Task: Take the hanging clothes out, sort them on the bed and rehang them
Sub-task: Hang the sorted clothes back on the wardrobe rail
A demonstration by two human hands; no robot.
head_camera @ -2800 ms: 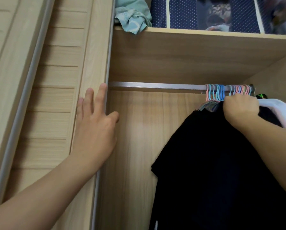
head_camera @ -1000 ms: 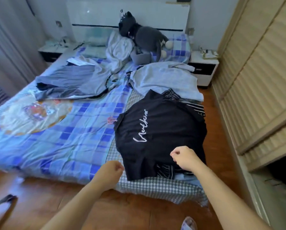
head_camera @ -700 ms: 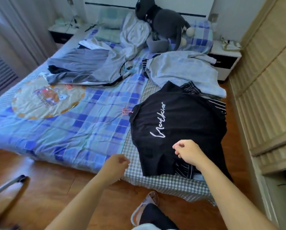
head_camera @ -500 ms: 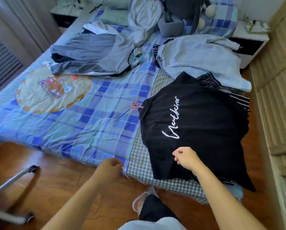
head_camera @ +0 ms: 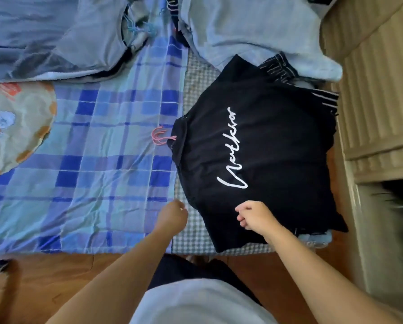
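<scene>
both hands (head_camera: 172, 216) curled – black shirt (head_camera: 266, 160) on bed (head_camera: 102, 160)

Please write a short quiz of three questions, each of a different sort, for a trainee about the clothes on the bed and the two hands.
1. True or false: the black T-shirt lies with its white lettering facing up.
2. Which colour is the hanger hook that sticks out at the shirt's collar? A) green B) pink C) white
3. Fill in: the right hand is over the shirt's lower ____.

Key
1. True.
2. B. The hook lies on the blue checked bedsheet.
3. Hem. Its fingers are curled there, but whether they pinch the cloth cannot be told. The left hand is beside the shirt, over the bed edge, fingers curled, nothing seen in it.
</scene>
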